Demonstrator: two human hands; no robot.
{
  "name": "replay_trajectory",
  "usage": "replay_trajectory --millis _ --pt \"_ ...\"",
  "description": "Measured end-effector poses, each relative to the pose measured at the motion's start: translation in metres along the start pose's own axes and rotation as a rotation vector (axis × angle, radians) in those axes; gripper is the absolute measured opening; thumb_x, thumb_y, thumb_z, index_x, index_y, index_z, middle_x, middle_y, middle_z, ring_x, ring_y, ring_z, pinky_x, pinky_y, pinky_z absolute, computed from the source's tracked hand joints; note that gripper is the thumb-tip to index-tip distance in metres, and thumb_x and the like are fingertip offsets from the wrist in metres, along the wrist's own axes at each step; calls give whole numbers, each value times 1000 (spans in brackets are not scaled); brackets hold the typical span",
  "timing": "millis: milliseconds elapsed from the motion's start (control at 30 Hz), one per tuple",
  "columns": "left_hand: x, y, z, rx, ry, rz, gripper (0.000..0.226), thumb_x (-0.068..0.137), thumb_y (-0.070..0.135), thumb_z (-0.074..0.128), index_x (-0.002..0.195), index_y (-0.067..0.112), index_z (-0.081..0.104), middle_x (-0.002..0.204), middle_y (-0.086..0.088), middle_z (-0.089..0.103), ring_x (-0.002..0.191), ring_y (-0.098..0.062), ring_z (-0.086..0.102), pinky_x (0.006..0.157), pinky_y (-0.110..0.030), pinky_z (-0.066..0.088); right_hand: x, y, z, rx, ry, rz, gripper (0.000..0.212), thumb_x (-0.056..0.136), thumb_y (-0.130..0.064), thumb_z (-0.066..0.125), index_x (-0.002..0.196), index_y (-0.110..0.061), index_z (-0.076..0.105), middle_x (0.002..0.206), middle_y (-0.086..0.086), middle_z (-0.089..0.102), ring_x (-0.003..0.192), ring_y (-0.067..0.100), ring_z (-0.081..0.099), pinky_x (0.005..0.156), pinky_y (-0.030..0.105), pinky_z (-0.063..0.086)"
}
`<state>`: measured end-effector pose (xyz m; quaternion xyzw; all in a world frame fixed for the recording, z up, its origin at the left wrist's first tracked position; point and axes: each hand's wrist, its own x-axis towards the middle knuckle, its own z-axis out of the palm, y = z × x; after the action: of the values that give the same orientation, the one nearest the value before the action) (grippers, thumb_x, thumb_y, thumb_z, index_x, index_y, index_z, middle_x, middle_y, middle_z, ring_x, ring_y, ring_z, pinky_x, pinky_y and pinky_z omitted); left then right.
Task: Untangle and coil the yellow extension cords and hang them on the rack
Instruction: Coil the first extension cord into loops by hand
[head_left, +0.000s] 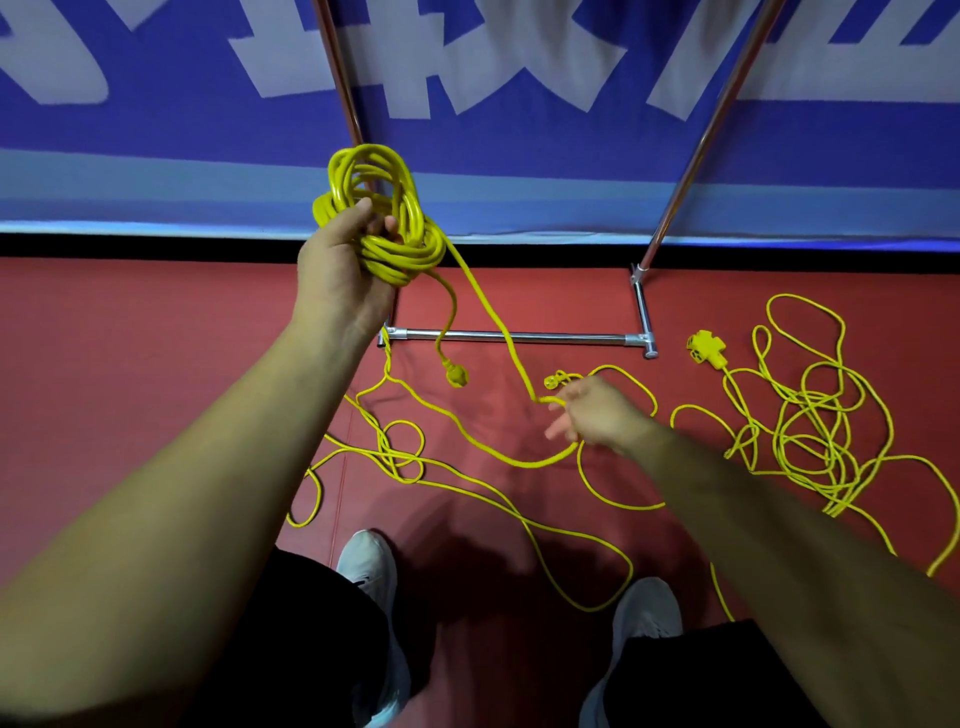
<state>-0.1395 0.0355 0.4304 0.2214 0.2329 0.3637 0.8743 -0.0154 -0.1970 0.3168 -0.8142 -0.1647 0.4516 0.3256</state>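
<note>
The left hand (343, 270) is raised in front of the rack, fingers curled tight round a coil (384, 218) of yellow cord made of many loops. The top of the coil overlaps the rack's left post (337, 78) in the view. From the coil, 1 short end hangs down to a plug (456, 375) that dangles just past the rack's base bar (519, 338). A longer strand (493, 322) slants down and right, crossing the base bar, to the right hand (592, 415).

The right hand is held low and forward. Its thumb and forefinger pinch that strand, and the other fingers are loosely spread below. Just beside its knuckles there is a second small plug (553, 382) – I cannot tell whether it touches the floor.

Past the right hand the cord sags in a curve and joins the loose cord (400, 452), which lies in wide loops across the red floor (156, 364), between the base bar and the 2 shoes (366, 566). 1 loop runs close by the right shoe (647, 613).

To the right, well apart from the hands, a tangled heap (815, 426) of yellow cord spreads toward the frame's right edge. A yellow socket block (705, 349) lies near the right end of the base bar.

The rack's right post (717, 119) rises at a slant from the base against the blue banner (519, 156) – between the 2 posts there is open space above the bar. Left of the raised arm, plain red floor stretches to the frame's left edge.
</note>
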Motion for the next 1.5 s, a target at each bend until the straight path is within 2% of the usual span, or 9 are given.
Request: replay_trajectory --millis 233,467,733,833,967,1067,1167,1300,1500 --pt "0 2 -3 255 -8 126 16 98 1 49 86 6 58 64 -4 56 66 -17 60 67 -31 53 -10 -9 3 -137 -49 -214 20 100 -18 48 93 -13 66 53 2 54 36 6 39 41 21 30" --pt "-5 -9 -2 494 -86 208 8 99 5 52 92 6 57 71 -3 56 73 -18 64 69 -34 54 -32 -30 4 29 -182 -351 22 101 -6 46 95 -7 67 63 2 50 46 11 43 45 20 38" --pt "-3 -9 -3 347 40 119 19 100 5 49 81 6 53 64 -4 51 69 -22 65 68 -32 55 -36 -34 10 -192 -159 -447 8 90 -22 69 97 -22 65 50 -22 51 41 -7 45 45 9 31" --pt "-4 -10 -4 340 54 111 18 99 5 50 82 5 54 64 -5 51 70 -22 65 68 -33 55 -33 -33 1 -225 -118 -507 16 94 -35 63 81 -26 66 63 -9 51 49 3 42 52 23 39" --pt "-3 -11 -3 337 68 103 16 99 5 51 83 6 55 64 -4 52 71 -22 66 69 -32 56 -32 -34 -4 -87 -91 -420 26 100 -18 52 86 -11 72 102 11 69 91 22 64 87 34 47" --pt "-4 -11 -3 313 78 93 15 99 5 51 85 5 55 63 -4 52 72 -22 66 67 -31 56 -34 -37 -1 356 -187 -255 23 102 -6 42 106 2 62 97 20 70 71 26 63 67 33 51" --pt "-2 -9 -4 296 96 102 15 99 5 52 84 5 56 64 -4 51 73 -22 68 67 -30 56 -30 -32 7 197 -105 -177 20 101 -10 41 110 -19 57 71 10 62 51 17 43 44 24 31" --pt "-5 -12 -3 329 100 99 16 99 8 55 84 7 57 62 -2 52 71 -20 69 68 -30 56 -29 -30 16 -25 -163 -173 25 100 -12 44 108 -18 66 54 -2 41 45 11 34 41 20 25" --pt "-14 -25 -2 684 -64 165 17 97 20 61 82 12 59 60 5 60 64 -18 63 76 -41 42 -35 -40 20 -320 -129 -365 26 94 -10 56 111 -19 73 45 -13 51 47 2 44 55 21 38"
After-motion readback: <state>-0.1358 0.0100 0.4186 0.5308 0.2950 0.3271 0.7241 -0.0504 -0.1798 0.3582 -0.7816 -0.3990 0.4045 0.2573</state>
